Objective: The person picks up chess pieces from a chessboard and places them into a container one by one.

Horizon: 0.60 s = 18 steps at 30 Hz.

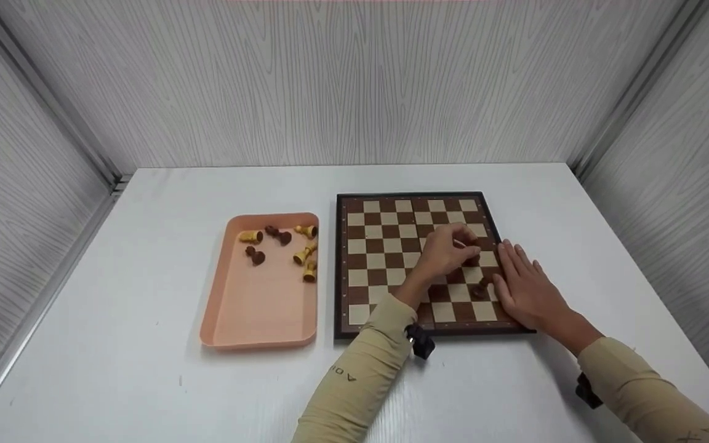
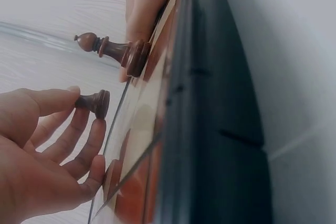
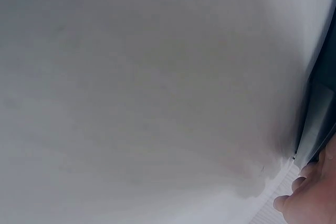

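My left hand pinches a dark brown chess piece between thumb and fingers over the right half of the chessboard. Its base shows in the left wrist view, while the fingers hide its top. A dark brown bishop stands upright on the board near the front right corner. Beside that bishop, my right hand rests along the board's right edge with its fingers straight. In the right wrist view only part of the right hand appears, against the dark side of the board.
Left of the board sits a pink tray. Several yellow and dark brown chess pieces lie on their sides in its far half, among them a dark piece. The white table meets grey wood-patterned walls at the back and sides.
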{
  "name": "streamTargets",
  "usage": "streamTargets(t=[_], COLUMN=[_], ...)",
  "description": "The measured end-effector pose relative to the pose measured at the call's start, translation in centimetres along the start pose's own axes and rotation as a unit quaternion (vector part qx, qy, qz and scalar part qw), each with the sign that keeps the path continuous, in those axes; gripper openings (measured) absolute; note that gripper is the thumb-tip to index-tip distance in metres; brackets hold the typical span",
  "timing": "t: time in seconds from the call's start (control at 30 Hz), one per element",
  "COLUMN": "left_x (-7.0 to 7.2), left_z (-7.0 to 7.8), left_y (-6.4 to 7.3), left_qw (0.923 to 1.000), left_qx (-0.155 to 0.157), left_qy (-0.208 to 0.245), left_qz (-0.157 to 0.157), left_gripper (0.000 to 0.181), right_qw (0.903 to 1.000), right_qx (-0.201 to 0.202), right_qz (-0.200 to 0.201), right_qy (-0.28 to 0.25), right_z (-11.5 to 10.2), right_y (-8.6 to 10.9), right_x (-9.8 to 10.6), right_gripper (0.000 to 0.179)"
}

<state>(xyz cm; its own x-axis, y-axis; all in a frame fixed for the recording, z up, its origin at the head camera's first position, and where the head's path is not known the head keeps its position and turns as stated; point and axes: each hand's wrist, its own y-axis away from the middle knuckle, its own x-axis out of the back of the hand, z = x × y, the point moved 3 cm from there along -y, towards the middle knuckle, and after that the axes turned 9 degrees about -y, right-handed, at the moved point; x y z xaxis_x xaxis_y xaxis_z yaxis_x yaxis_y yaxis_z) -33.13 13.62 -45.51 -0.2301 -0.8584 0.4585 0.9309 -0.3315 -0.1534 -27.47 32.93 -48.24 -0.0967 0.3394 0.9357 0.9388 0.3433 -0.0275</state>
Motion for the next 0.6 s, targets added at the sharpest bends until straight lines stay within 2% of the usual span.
streamTargets(t=[0.3, 0.6], left_x=[0.6, 1.9], left_z=[0.0, -0.5], left_y=[0.3, 1.4], left_qw=[1.0000, 0.9996], left_qx=[-0.002, -0.027], left_qy=[0.008, 0.011], left_qz=[-0.001, 0.004], left_gripper=[0.014, 0.010], right_qw=[1.0000, 0.9999], right_qx=[0.002, -0.009], right_qz=[0.002, -0.007], right_qy=[0.000, 0.000], right_z=[-0.2, -0.4], right_y=[0.0, 0.1], right_x=[0.1, 0.2], right_gripper=[0.067, 0.068])
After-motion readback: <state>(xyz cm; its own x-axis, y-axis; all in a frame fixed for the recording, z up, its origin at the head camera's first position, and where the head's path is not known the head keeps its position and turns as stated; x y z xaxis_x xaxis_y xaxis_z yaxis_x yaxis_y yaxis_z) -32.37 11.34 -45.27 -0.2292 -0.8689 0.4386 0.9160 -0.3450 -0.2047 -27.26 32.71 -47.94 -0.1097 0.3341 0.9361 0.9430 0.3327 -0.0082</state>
